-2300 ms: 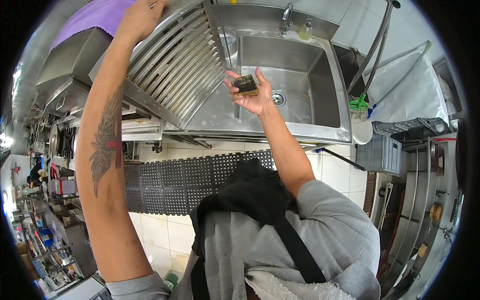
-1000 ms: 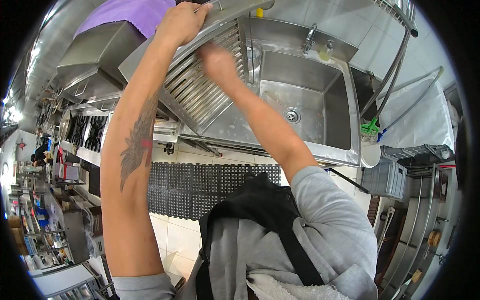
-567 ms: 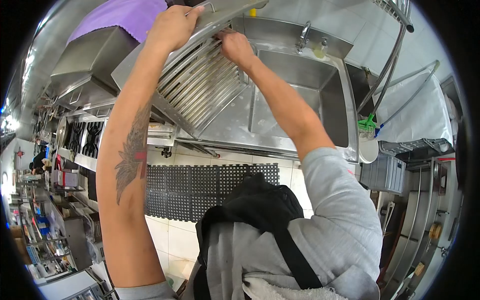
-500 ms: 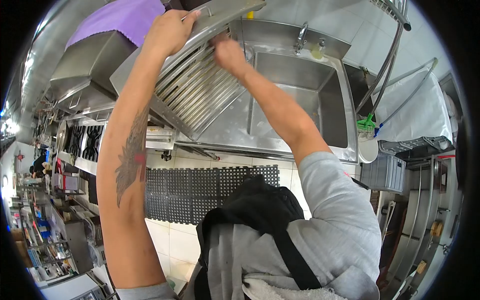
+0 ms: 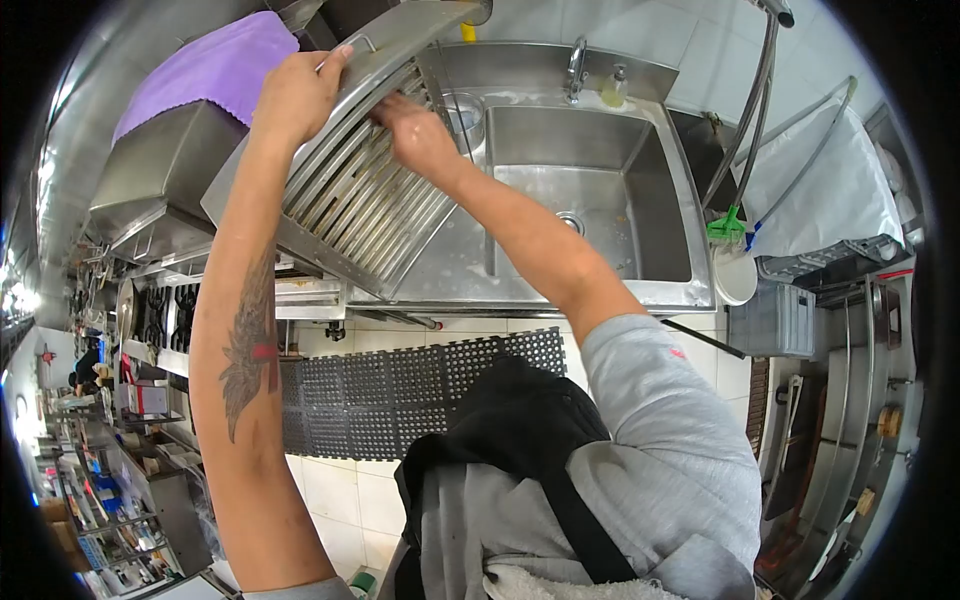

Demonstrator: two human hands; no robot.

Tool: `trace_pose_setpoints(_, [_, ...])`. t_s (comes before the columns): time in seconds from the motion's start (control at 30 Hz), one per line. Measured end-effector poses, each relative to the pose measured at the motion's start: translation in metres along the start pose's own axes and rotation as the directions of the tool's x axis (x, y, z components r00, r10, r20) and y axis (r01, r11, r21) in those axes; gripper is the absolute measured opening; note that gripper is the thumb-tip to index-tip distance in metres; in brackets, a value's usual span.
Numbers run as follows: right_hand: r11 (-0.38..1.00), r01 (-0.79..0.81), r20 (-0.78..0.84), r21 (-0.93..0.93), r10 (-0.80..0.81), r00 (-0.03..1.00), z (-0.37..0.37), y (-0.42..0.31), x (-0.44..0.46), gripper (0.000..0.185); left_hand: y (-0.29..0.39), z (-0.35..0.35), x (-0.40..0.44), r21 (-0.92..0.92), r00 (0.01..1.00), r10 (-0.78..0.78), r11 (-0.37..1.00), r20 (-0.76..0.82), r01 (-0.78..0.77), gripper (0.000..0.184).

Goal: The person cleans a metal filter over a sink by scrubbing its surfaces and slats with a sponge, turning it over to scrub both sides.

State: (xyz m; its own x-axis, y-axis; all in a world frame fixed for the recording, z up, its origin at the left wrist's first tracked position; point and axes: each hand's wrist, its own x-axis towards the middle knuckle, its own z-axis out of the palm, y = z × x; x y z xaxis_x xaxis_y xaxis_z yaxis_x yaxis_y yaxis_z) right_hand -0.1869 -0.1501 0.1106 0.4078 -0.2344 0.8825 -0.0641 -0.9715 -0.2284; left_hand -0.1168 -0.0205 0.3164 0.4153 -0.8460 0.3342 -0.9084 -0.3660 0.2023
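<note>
A stainless-steel baffle filter (image 5: pixel 345 215) with parallel slats stands tilted over the left side of the sink counter. My left hand (image 5: pixel 298 98) is wrapped over its upper left edge, near a small wire handle (image 5: pixel 364 43). Against the upper slats, my right hand (image 5: pixel 418 138) is closed, its fingertips partly tucked behind the frame and slightly blurred. Whether anything is in those fingers is hidden. Brownish residue shows between some slats. Behind the filter's right edge stands a round metal container (image 5: pixel 466 118), partly covered.
To the right is a steel sink basin (image 5: pixel 565 190) with a faucet (image 5: pixel 576 70) and a soap bottle (image 5: pixel 614 88). A purple cloth (image 5: pixel 205 75) covers a steel box at left. A white bucket (image 5: pixel 735 278) stands right of the sink. A black perforated mat (image 5: pixel 400 390) lies on the floor.
My right hand has moved left and slightly down along the slats. The filter has shifted a little left, with my left hand still on its edge. The view has shifted slightly.
</note>
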Motion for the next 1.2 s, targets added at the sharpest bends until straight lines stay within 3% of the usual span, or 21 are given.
trace_pose_setpoints(0.1, [0.994,-0.039,0.125,0.102,0.026,0.992,-0.013,0.002,-0.003,0.038,-0.008,0.003,0.000,-0.024,0.997,0.024,0.999,-0.072,-0.026,0.059])
trace_pose_setpoints(0.13, [0.998,-0.063,0.102,-0.017,0.064,0.993,-0.012,0.008,0.002,0.034,-0.008,0.003,0.000,-0.003,0.996,0.058,0.998,-0.062,-0.058,0.059])
trace_pose_setpoints(0.17, [0.998,-0.055,0.097,-0.017,0.056,0.994,-0.014,0.012,0.006,0.034,-0.007,0.003,0.001,0.019,0.994,0.092,0.996,-0.053,-0.091,0.059])
trace_pose_setpoints(0.23, [0.962,-0.221,0.048,-0.160,0.231,0.972,-0.020,0.015,0.006,0.040,0.000,0.002,-0.001,-0.001,0.997,0.076,0.997,-0.032,-0.076,0.058])
trace_pose_setpoints(0.27, [0.968,-0.109,-0.053,-0.225,0.099,0.994,-0.008,0.012,0.001,0.027,0.004,0.002,-0.005,-0.025,0.998,0.060,0.998,-0.007,-0.060,0.058])
trace_pose_setpoints(0.3, [0.969,-0.112,-0.049,-0.220,0.104,0.993,-0.002,0.002,-0.006,0.027,0.005,0.002,-0.008,-0.023,0.998,0.056,0.998,-0.001,-0.056,0.058])
trace_pose_setpoints(0.37, [0.995,0.097,0.019,0.015,-0.098,0.995,0.000,-0.014,-0.004,0.027,0.006,0.002,-0.009,-0.020,0.999,0.022,1.000,-0.047,-0.023,0.057])
trace_pose_setpoints(0.4, [0.994,-0.105,0.315,0.040,0.087,0.945,-0.019,-0.010,0.003,0.031,0.003,0.004,-0.010,-0.013,0.993,0.056,0.998,-0.103,-0.057,0.056])
trace_pose_setpoints(0.43, [0.994,-0.101,0.312,0.043,0.083,0.947,-0.018,0.000,0.002,0.031,0.006,0.002,-0.011,-0.009,0.993,0.055,0.998,-0.106,-0.057,0.056])
trace_pose_setpoints(0.5, [0.990,-0.114,-0.035,-0.082,0.111,0.993,-0.011,0.023,0.007,0.036,0.011,-0.003,-0.012,-0.042,0.998,0.046,0.998,-0.047,-0.048,0.054])
trace_pose_setpoints(0.53, [0.976,-0.067,-0.055,-0.208,0.057,0.997,-0.003,0.014,0.002,0.036,0.012,-0.005,-0.011,-0.036,0.998,0.040,0.998,-0.056,-0.042,0.054])
trace_pose_setpoints(0.57, [0.978,-0.063,-0.058,-0.200,0.053,0.997,-0.004,0.019,0.002,0.036,0.014,-0.005,-0.011,-0.035,0.998,0.023,0.999,-0.061,-0.025,0.053])
trace_pose_setpoints(0.63, [0.997,0.018,0.119,0.078,-0.028,0.992,-0.022,0.024,0.001,0.033,0.018,-0.001,-0.015,-0.022,0.999,0.009,1.000,-0.050,-0.011,0.053])
trace_pose_setpoints(0.7, [1.000,-0.014,0.097,0.027,0.011,0.995,-0.027,0.029,0.007,0.033,0.022,-0.002,-0.015,-0.025,0.998,-0.012,1.000,-0.070,0.010,0.055])
trace_pose_setpoints(0.77, [0.995,-0.082,0.195,-0.060,0.093,0.976,-0.010,0.016,0.000,0.033,0.025,-0.003,-0.015,-0.020,0.997,-0.008,1.000,-0.077,0.007,0.055])
trace_pose_setpoints(0.8, [0.987,0.147,0.011,-0.066,-0.147,0.989,-0.005,0.007,-0.004,0.030,0.024,-0.001,-0.016,-0.022,0.997,-0.008,1.000,-0.075,0.006,0.056])
trace_pose_setpoints(0.9, [0.997,-0.013,0.138,0.082,0.001,0.990,-0.020,0.037,0.004,0.028,0.024,-0.002,-0.019,-0.039,0.994,-0.038,0.999,-0.106,0.034,0.056])
trace_pose_setpoints(0.93, [0.995,-0.069,0.060,0.078,0.064,0.996,-0.028,0.044,0.007,0.028,0.027,-0.003,-0.018,-0.033,0.994,-0.036,0.999,-0.107,0.033,0.056])
trace_pose_setpoints(1.03, [0.989,-0.150,0.085,-0.016,0.151,0.985,-0.001,-0.012,-0.010,0.030,0.036,0.000,-0.013,-0.047,0.996,-0.089,0.995,-0.030,0.088,0.056])
trace_pose_setpoints(1.1, [0.996,0.016,0.107,0.085,-0.025,0.994,0.013,-0.080,-0.022,0.038,0.030,0.001,-0.006,0.008,0.998,-0.043,0.999,-0.041,0.043,0.057])
trace_pose_setpoints(1.2, [0.944,0.138,0.099,0.300,-0.175,0.980,0.020,-0.120,-0.027,0.039,0.010,0.000,-0.005,0.005,0.997,-0.030,1.000,-0.070,0.031,0.056])
